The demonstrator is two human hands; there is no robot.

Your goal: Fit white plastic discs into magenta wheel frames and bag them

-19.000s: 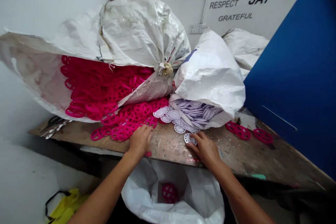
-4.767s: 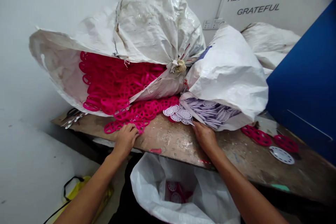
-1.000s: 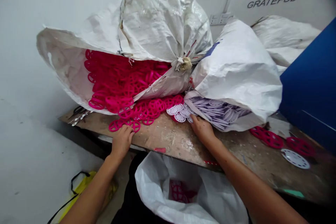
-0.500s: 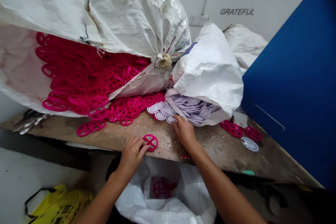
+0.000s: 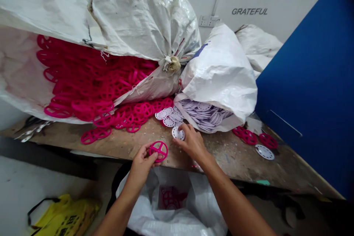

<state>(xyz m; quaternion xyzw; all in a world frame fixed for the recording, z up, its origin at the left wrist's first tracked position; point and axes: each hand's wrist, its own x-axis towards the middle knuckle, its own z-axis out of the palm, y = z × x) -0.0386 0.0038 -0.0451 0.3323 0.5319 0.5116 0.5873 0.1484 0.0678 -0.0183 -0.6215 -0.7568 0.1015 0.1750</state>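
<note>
Pinched between the thumb and fingers of my left hand is a pink spoked plastic ring, held up near the table's front edge. My right hand grips a white disc with small slots around its rim, just in front of the loose white discs. Those discs spill from the mouth of a white sack full of them. To the left, a heap of pink rings runs out of a larger white sack.
Below the table edge an open white bag holds some pink pieces. Several pink rings and a white disc lie at right beside a blue panel. A yellow bag is at lower left.
My right hand has drawn a white disc toward me, away from the pile. My left hand has lifted and tilted the pink ring off the table.
</note>
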